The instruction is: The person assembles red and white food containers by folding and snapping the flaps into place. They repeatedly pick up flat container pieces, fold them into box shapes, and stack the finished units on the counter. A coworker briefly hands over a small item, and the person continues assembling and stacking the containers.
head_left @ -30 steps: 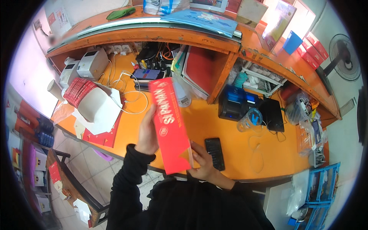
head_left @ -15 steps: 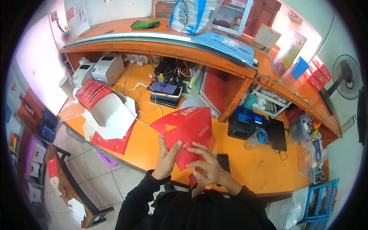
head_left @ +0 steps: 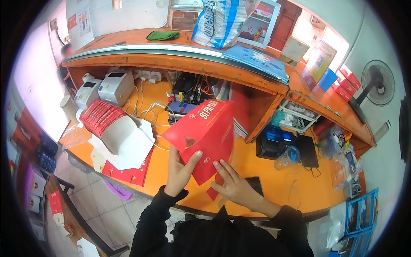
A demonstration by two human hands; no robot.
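A red cardboard box [head_left: 214, 137] with white print is partly folded, its panels standing out above the orange desk in front of me. My left hand [head_left: 182, 169] grips its lower left side, thumb on the front face and the other fingers behind the panel. Close by, my right hand [head_left: 235, 184] rests its fingertips on the lower right part of the front. A small red flap shows beside its thumb. The underside of the box is hidden.
On the left of the orange desk [head_left: 274, 188] lie a row of nested red boxes [head_left: 102, 115] and flat red sheets [head_left: 128, 171]. Two label printers [head_left: 115, 88] stand behind. Stacked phones [head_left: 180, 108], a black machine [head_left: 274, 141] and a plastic cup [head_left: 287, 158] flank the box.
The box has risen and tipped so that its printed upper panel faces me more. My right fingers have come closer together on its front, and my left hand has shifted slightly left.
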